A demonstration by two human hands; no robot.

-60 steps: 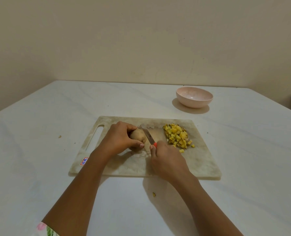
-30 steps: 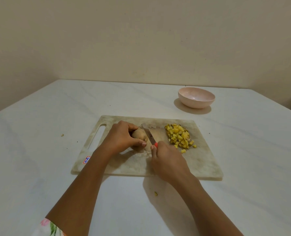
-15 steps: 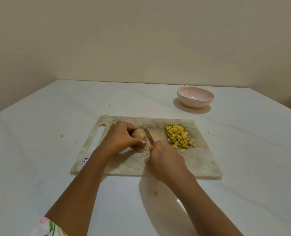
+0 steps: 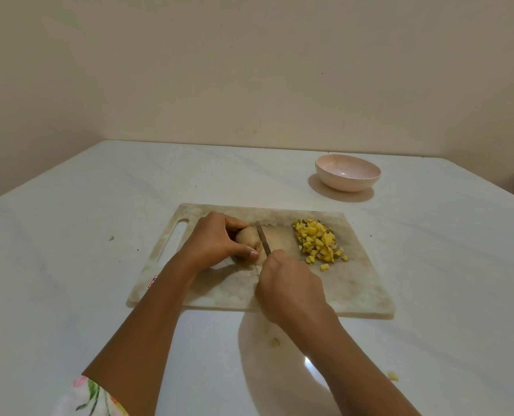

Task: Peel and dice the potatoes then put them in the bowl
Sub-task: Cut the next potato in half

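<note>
My left hand (image 4: 216, 241) curled over the potato (image 4: 248, 237), pinning it to the cutting board (image 4: 355, 289). My right hand (image 4: 288, 283) was wrapped round the handle of the knife (image 4: 263, 238), blade against the potato's right end. The diced potato (image 4: 317, 241) lay just right of the blade, and the bowl (image 4: 347, 174) stood well beyond it on the table (image 4: 99, 265).

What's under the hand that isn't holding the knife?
A potato pokes out from under the left hand, lying on the cutting board beside the knife. The fingers cover its left part, so its whole shape is hidden.
</note>
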